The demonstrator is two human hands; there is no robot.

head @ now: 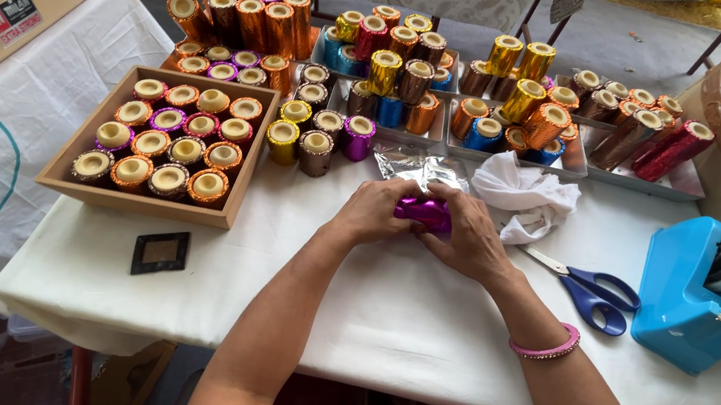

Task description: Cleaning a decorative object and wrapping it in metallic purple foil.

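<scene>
On the white table [401, 325], both hands clasp a purple foil roll [421, 209].

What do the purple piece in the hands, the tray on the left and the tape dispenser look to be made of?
The purple piece, held between the left hand and right hand, looks like shiny metallic foil: it glints and creases. The tray seems plain unfinished wood or board, matte brown with flat straight walls. The tape dispenser looks like smooth moulded blue plastic with a soft sheen.

Craft workshop — foil-wrapped tubes [394, 71] massed, scissors [590, 292], tape dispenser [685, 289].
</scene>
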